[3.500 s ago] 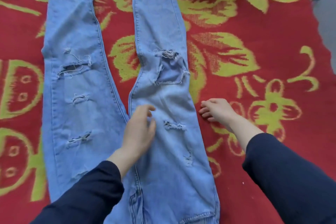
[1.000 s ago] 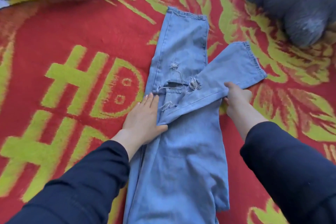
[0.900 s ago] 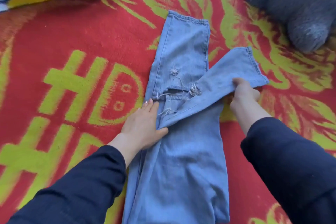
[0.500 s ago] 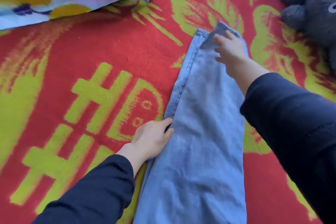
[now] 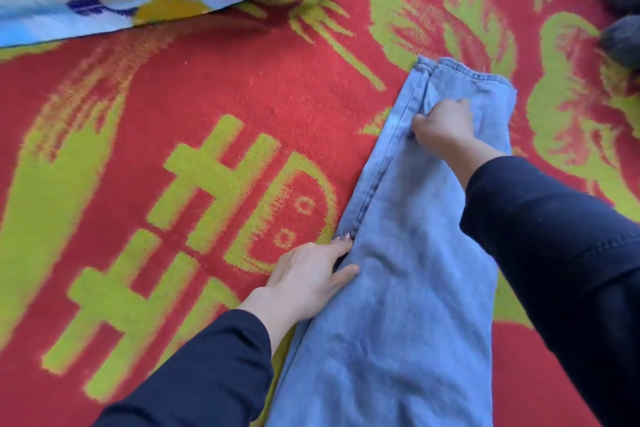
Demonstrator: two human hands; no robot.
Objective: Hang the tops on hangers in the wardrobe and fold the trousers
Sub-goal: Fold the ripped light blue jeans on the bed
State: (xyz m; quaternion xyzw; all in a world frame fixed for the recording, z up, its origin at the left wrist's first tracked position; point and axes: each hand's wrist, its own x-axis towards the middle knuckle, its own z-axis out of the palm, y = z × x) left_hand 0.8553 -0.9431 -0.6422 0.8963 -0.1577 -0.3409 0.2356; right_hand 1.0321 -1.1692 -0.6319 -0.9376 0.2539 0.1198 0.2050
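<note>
Flat-fingered, the left hand (image 5: 311, 276) steadies the seam edge of the light-blue denim jeans (image 5: 415, 295); the right hand (image 5: 443, 126) curls near their hems, grip unclear. Align seams, smooth, then halve.

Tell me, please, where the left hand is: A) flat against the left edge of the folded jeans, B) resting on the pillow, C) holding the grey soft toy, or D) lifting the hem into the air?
A: the left hand lies with straight fingers along the left edge of the jeans, its thumb on the denim.
</note>
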